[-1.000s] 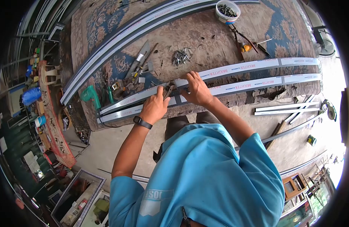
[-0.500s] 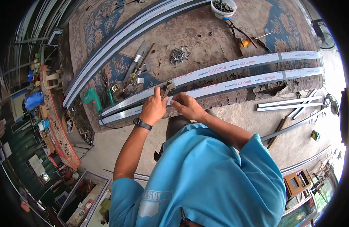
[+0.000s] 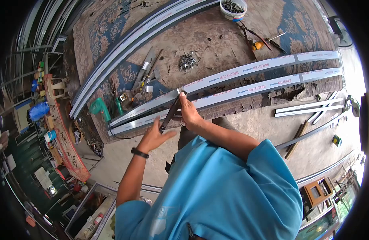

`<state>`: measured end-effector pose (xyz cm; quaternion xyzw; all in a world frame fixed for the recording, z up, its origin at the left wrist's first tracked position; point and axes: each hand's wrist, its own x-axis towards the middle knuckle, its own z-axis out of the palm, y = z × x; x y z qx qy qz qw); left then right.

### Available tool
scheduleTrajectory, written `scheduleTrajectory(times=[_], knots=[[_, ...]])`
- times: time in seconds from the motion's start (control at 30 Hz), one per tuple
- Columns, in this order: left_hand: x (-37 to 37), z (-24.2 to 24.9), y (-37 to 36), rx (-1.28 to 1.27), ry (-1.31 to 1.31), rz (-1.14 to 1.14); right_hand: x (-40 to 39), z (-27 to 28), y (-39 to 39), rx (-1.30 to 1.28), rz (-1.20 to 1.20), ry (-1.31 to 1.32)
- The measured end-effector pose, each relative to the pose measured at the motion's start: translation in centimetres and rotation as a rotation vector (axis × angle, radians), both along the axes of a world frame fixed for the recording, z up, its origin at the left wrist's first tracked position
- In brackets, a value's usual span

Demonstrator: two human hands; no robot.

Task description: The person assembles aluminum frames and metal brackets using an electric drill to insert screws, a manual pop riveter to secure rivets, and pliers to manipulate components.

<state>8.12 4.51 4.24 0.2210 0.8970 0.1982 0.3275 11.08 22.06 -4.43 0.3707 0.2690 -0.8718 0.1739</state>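
My right hand point(image 3: 190, 114) is wrapped around the upper part of a dark hand riveter point(image 3: 171, 115), its thumb up by the tool's head. The riveter slants across two long aluminium strips, its head at the farther strip point(image 3: 232, 73) and a handle end pointing down toward me. Beside that handle end, my left hand point(image 3: 152, 138) has its fingers spread and thumb apart, not closed on it. The nearer strip point(image 3: 248, 88) passes behind the right hand. Both strips carry white printed film. Beyond them lies a small pile of rivets point(image 3: 188, 61).
A green power tool point(image 3: 98, 107), a tape measure point(image 3: 123, 97) and a long blade point(image 3: 144, 66) lie at the left. Farther back are more strips point(image 3: 140, 34), a white tub point(image 3: 233, 16) of small metal pieces and pincers point(image 3: 248, 38). A carpet-like cloth covers the table.
The left hand has come off the riveter's upper part, moving down and left with its fingers opening. My right hand has taken hold of the riveter, which now shows at length.
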Motion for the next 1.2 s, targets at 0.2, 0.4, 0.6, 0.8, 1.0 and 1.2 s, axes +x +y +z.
scheduleTrajectory(times=[0.2, 0.4, 0.6, 0.8, 1.0, 1.2], knots=[[2.4, -3.4, -1.2, -0.107, -0.075, 0.197, -0.2, -0.9, -0.8, -0.057, 0.003, -0.04], [-4.0, 8.5, 0.9, 0.111, -0.676, 0.403, -0.2, -0.6, -1.4, -0.184, -0.085, 0.105], [0.1, -2.0, -3.6, -0.038, -0.145, 0.07, -1.1, -1.6, -2.0, -0.315, -0.099, 0.033], [0.5, -2.8, -2.4, -0.168, -0.093, 0.119, -0.7, -1.2, -1.8, -0.314, -0.102, 0.036], [-5.6, 10.4, 1.7, 0.216, -0.69, 0.449, -0.6, 0.6, -0.7, -0.34, -0.141, 0.107], [0.3, -2.0, -2.0, -0.076, -0.493, 0.265, -0.9, -1.5, -1.3, -0.342, -0.124, 0.133]])
